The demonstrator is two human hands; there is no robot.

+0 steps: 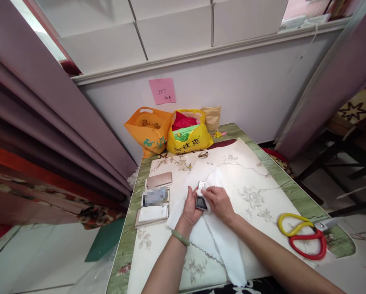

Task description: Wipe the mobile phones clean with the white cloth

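Note:
My left hand [191, 207], with a green bangle at its wrist, is closed around a small keypad phone [201, 203] with a dark screen and rows of light keys. My right hand [221, 203] pinches a fold of white cloth [230, 249] and presses it against the middle of the phone. The rest of the cloth spreads under both hands and hangs toward my lap. To the left lie a pink-gold phone [159, 179], a phone with a blurred-out face [155, 197] and a white phone [153, 213] on a larger pale case or device.
Large scissors [305, 234] with yellow and red handles lie at the right table edge. An orange bag [150, 128], a stuffed yellow bag [190, 143] and a brown pouch [212, 117] stand along the back. A little bottle [188, 163] stands before them.

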